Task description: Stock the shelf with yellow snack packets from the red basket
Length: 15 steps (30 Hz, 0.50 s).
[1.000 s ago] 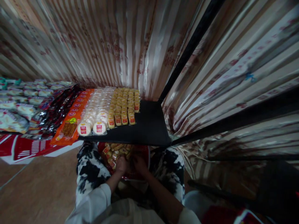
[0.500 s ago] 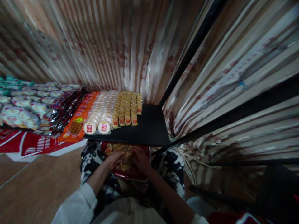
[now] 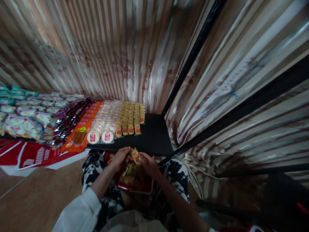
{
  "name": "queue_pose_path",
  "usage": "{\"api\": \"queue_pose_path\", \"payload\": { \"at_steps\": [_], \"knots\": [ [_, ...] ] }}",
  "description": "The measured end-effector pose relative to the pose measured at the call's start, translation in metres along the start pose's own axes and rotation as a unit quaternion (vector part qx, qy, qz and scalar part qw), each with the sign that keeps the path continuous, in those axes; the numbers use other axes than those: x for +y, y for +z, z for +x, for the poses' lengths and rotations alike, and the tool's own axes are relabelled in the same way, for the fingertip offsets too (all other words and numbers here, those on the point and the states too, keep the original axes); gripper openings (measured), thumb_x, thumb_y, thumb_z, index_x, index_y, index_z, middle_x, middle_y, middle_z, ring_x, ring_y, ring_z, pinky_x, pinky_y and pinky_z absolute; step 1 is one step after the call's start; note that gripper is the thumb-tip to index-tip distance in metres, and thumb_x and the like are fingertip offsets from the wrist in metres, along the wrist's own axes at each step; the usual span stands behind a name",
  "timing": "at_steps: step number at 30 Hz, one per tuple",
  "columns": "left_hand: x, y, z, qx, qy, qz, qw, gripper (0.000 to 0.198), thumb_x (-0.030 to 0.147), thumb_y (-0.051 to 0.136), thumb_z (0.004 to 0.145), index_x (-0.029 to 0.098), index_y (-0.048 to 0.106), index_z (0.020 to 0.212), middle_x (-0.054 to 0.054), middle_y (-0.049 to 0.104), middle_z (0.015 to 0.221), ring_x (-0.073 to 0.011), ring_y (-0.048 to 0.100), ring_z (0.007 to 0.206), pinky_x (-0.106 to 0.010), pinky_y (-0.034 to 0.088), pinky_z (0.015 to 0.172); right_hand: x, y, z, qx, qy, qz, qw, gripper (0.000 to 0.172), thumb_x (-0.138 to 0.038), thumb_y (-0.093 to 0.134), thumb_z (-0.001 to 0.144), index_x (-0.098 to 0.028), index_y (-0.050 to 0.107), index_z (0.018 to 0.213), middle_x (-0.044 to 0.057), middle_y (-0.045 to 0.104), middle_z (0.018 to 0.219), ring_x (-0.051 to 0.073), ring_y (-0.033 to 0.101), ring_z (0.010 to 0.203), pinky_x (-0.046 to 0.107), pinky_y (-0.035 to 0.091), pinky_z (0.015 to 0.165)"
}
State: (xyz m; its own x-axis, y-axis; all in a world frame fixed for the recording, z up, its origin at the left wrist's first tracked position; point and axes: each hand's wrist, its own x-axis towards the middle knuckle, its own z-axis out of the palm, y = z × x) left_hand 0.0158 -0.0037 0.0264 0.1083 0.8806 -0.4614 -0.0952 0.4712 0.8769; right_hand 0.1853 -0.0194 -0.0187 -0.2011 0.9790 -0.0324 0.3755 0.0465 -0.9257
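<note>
Between my hands, above a red box, is a small yellow snack packet (image 3: 135, 156) with an orange-red label. My left hand (image 3: 122, 157) pinches its left side, and my right hand (image 3: 147, 163) grips its right side. The red box (image 3: 147, 189) rests between my knees with loose yellow packets (image 3: 128, 175) inside. Just ahead, on a black shelf (image 3: 154, 138), similar yellow packets (image 3: 130, 120) stand in tidy rows, their front labels toward me.
Left of the yellow rows lie round white cracker packs (image 3: 107, 136), orange packs of sticks (image 3: 78, 137), dark shiny packets (image 3: 69, 117) and white packets (image 3: 23, 126). Black metal posts (image 3: 193, 56) slant up at the right. Striped sheeting (image 3: 116, 48) hangs behind the shelf.
Both hands have come up out of the loose packets in the box, and one yellow packet is now held between them. The view has shifted slightly.
</note>
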Motion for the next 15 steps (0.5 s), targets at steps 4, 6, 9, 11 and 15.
{"api": "queue_pose_path", "payload": {
  "at_steps": [4,6,9,11,15],
  "knots": [
    [0.009,0.007,0.003,-0.02,0.035,0.01,0.999,0.043,0.053,0.059,0.068,0.012,0.062,0.084,0.0,0.06,0.06,-0.0075,0.052,0.051,-0.018,0.034,0.047,0.005,0.0,0.007,0.016,0.01,0.099,0.995,0.032,-0.039,0.05,0.08,-0.02,0.062,0.103,0.005,0.07,0.087,0.018,0.066,0.079,0.029,0.054,0.071],
    [0.014,0.011,0.006,-0.005,0.054,0.052,0.997,0.039,0.047,0.064,0.066,0.013,0.063,0.087,0.001,0.061,0.064,-0.0083,0.053,0.056,-0.019,0.038,0.052,0.007,-0.003,0.012,0.017,-0.003,0.124,0.992,0.031,-0.038,0.05,0.08,-0.02,0.061,0.104,0.005,0.07,0.089,0.019,0.067,0.079,0.03,0.054,0.072],
    [0.019,0.022,0.017,0.026,0.093,0.098,0.991,0.031,0.037,0.063,0.068,0.014,0.063,0.088,0.0,0.064,0.071,-0.0099,0.055,0.063,-0.02,0.042,0.059,0.01,-0.011,0.021,0.032,-0.006,0.1,0.994,0.033,-0.036,0.051,0.08,-0.02,0.06,0.107,0.007,0.069,0.093,0.019,0.066,0.081,0.032,0.054,0.075],
    [0.022,0.029,0.029,0.036,0.111,0.122,0.986,0.027,0.032,0.059,0.071,0.013,0.063,0.091,0.0,0.065,0.074,-0.0101,0.055,0.063,-0.021,0.044,0.062,0.012,-0.019,0.029,0.06,-0.017,0.061,0.996,0.034,-0.036,0.052,0.08,-0.019,0.06,0.108,0.008,0.067,0.097,0.019,0.065,0.084,0.033,0.054,0.077],
    [0.025,0.046,0.053,0.087,0.141,0.16,0.973,0.034,0.029,0.056,0.075,0.012,0.06,0.105,-0.005,0.066,0.089,-0.0104,0.056,0.066,-0.023,0.046,0.066,0.013,-0.032,0.05,0.125,-0.051,0.029,0.99,0.034,-0.039,0.052,0.079,-0.018,0.063,0.104,0.01,0.062,0.101,0.019,0.062,0.087,0.031,0.054,0.075]
  ]
}}
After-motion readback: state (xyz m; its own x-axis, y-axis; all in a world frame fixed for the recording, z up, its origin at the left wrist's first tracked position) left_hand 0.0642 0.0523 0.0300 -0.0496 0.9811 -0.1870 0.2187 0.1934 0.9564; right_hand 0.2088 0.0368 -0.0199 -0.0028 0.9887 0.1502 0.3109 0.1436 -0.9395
